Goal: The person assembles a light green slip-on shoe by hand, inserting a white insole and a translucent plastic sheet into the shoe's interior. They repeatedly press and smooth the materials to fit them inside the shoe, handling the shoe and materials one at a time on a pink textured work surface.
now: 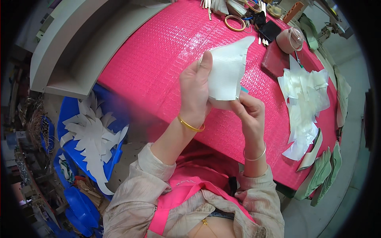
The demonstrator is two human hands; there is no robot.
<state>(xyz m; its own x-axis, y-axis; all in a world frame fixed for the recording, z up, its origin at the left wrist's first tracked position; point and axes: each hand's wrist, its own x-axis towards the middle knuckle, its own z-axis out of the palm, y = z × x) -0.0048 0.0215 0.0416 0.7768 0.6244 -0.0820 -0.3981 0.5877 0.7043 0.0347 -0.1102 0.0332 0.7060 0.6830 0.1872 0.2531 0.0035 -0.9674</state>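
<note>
1. The pink table (158, 67) has a textured cover and fills the middle of the view.
2. A blue bin (73, 152) stands on the floor at the person's left, and white cut pieces (93, 139) lie in it.
3. A pile of translucent white scraps (305, 99) lies on the table at the right, well apart from the hands.
4. The white piece (227, 71) is held up above the table, in front of the person, with its pointed end toward the far side.
5. The left hand (194, 93) is closed on the left edge of the white piece, thumb lying along it.
6. The right hand (250, 111) pinches the lower right corner of the same piece between the thumb and fingertips.
7. A gold bangle (190, 126) sits on the left wrist, and a thin silver bangle (256, 156) on the right wrist.
</note>
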